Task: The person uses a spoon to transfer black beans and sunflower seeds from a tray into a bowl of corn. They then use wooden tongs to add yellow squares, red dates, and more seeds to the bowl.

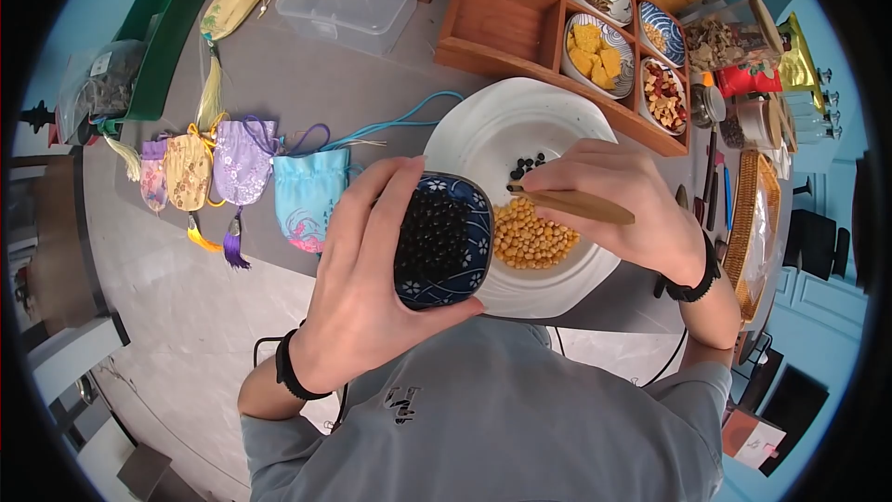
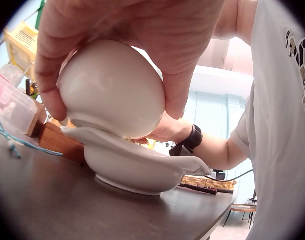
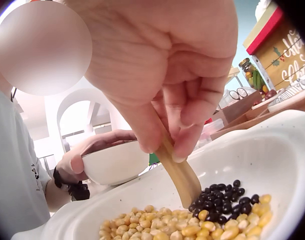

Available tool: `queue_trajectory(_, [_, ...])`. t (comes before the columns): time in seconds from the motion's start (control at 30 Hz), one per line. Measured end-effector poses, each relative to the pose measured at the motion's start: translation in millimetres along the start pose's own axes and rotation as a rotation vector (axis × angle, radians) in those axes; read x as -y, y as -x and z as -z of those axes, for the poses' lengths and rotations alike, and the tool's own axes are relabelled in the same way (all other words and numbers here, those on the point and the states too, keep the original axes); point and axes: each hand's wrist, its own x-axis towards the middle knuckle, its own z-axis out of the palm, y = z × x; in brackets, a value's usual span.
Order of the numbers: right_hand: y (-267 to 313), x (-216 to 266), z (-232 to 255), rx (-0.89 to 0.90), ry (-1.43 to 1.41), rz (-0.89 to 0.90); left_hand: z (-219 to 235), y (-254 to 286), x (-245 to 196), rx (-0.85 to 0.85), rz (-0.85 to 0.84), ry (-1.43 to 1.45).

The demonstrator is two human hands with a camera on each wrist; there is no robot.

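My left hand [image 1: 358,265] grips a small bowl [image 1: 483,223] by its sides, patterned blue inside and white outside, tilted and full of black beans [image 1: 432,237]. It is close over the rim of a large white bowl [image 1: 465,135] on the table. Between thumb and fingers, my right hand [image 1: 618,209] pinches a wooden scoop [image 3: 176,172], its tip down at a small heap of black beans [image 3: 225,202] in the large bowl. Beside that heap lie yellow corn kernels and paler chickpeas [image 3: 152,222]. The right hand covers part of the scoop in the head view.
A wooden compartment box [image 1: 506,14] behind the bowl holds small dishes of dried foods. Drawstring pouches [image 1: 311,191] lie to the left, near a clear plastic box [image 1: 348,0] and a green tray [image 1: 172,37]. Jars [image 1: 734,42] and a wicker basket [image 1: 751,232] stand right.
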Motion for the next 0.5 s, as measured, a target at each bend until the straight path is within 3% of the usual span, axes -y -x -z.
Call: queue_trajectory(0.5, [-1.1, 1.8, -2.9, -0.02, -0.027, -0.012, -0.4, 0.3, 0.3, -0.005, 0.003, 0.005])
